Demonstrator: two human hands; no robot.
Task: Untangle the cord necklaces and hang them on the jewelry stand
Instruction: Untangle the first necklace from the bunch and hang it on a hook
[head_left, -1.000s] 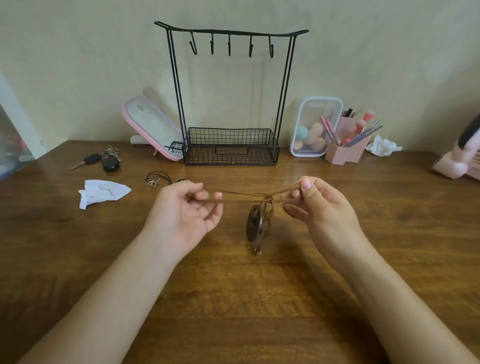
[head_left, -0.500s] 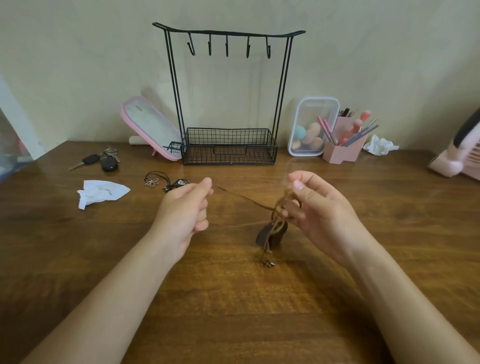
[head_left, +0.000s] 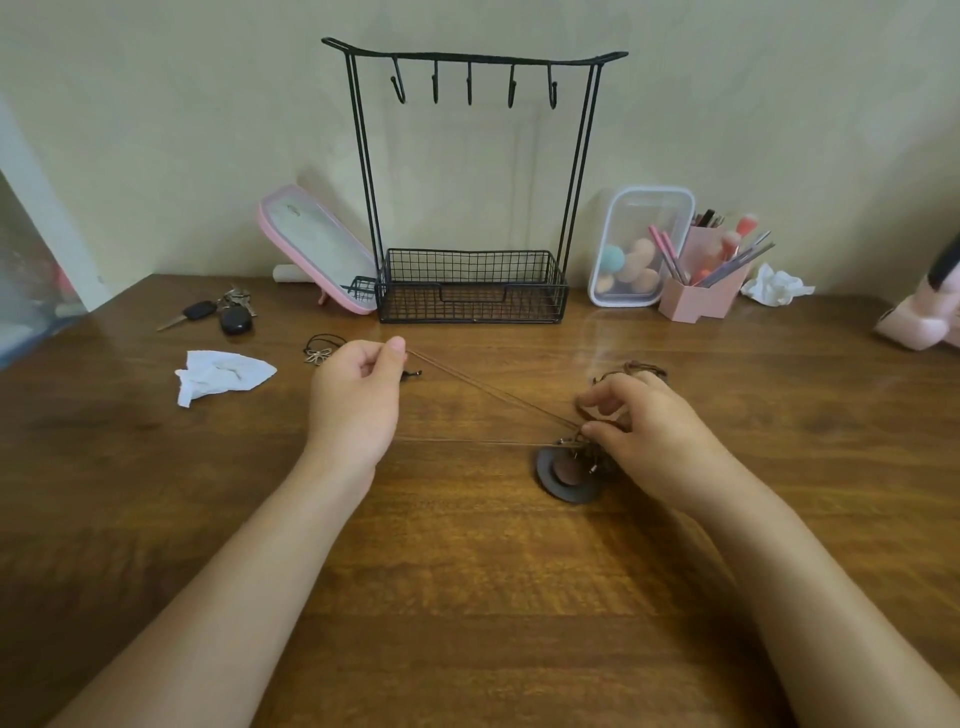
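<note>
My left grip (head_left: 358, 400) is clenched on the brown cord (head_left: 483, 385), with thumb and forefinger pinching it at the far end, a little above the table (head_left: 467, 597). From there two strands run taut, down and to the right, into my right grip (head_left: 654, 436). Its thumb and fingertips pinch the same cord where it bunches into a knot. Another strand runs back low and nearly level from that knot toward my left wrist. The round dark pendant (head_left: 569, 475) lies flat on the table at the knot, just beside my right thumb. Past my right fingers a darker tangle of cord (head_left: 631, 370) rests on the wood. A black cord necklace (head_left: 322, 347) with a flower charm lies just beyond my left grip. The jewelry stand (head_left: 470, 280) stands upright at the back of the table against the wall, well apart from the cords — its wire basket sits between a pink mirror (head_left: 311, 244) and a clear box (head_left: 644, 244) of sponges.
</note>
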